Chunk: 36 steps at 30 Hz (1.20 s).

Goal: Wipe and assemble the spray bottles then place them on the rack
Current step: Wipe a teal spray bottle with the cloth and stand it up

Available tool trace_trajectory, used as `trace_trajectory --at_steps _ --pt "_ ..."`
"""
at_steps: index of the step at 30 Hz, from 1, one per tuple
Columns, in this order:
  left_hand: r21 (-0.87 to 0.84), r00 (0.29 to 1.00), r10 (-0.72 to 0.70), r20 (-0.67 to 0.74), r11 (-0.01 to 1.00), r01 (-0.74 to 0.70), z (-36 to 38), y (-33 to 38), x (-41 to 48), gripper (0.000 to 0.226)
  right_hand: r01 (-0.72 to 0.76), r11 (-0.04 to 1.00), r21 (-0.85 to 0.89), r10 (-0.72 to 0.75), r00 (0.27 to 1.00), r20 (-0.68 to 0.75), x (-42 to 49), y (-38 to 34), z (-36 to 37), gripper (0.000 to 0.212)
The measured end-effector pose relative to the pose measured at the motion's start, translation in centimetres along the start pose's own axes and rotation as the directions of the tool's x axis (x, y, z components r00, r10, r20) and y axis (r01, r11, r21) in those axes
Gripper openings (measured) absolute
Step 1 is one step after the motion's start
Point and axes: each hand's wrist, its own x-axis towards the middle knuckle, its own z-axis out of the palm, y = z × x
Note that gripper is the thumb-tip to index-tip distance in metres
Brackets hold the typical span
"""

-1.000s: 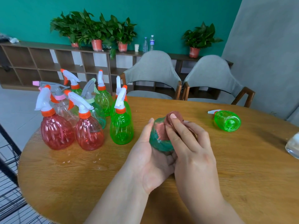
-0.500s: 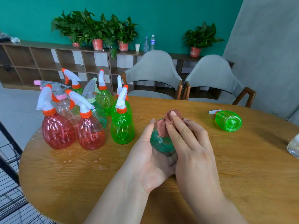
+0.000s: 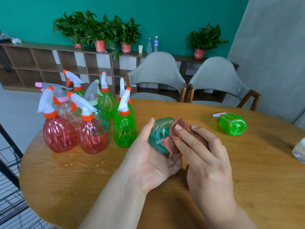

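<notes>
Teal bottle point(image 3: 159, 134) cupped in left hand point(image 3: 148, 162) grip, right hand point(image 3: 206, 162) fingers pressing cloth point(image 3: 175, 138) onto it

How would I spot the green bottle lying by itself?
Start at the round wooden table and look to its far right side, before the right-hand grey chair. The green bottle lies on its side there, base toward you, while the other bottles stand clustered at left.
</notes>
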Motion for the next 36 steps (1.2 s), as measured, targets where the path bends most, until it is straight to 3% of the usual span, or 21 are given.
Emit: trace_trajectory --at_steps 11,18,22,25,30,36 --pt "0.035 0.996 -0.043 0.073 0.999 0.040 0.4 -0.5 -0.2 0.075 -0.070 0.997 0.025 0.070 0.997 0.031 1.1 -2.0 0.7 0.042" --pt "0.046 0.999 -0.015 -0.028 0.999 0.017 -0.3 0.3 0.1 0.079 -0.038 0.996 0.086 0.038 0.999 -0.002 0.0 -0.6 1.1 0.030" --pt "0.051 0.999 0.009 -0.036 0.999 -0.008 -0.3 0.1 0.2 0.079 -0.139 0.986 0.088 0.144 0.988 -0.052 0.2 -0.5 0.9 0.058" --pt "0.056 1.000 -0.005 -0.025 0.998 0.007 0.1 0.0 0.0 0.080 -0.173 0.978 0.119 0.179 0.983 -0.043 0.4 -1.5 1.0 0.058" --pt "0.012 0.997 -0.075 -0.006 0.997 0.075 0.1 0.1 -0.3 0.078 -0.071 0.993 0.091 0.070 0.997 0.012 -0.3 -2.4 1.6 0.042" --pt "-0.080 0.997 -0.064 -0.039 0.995 0.061 -0.2 0.4 -0.5 0.077 0.047 0.997 0.058 -0.049 0.998 0.034 -1.3 -2.4 1.4 0.043"
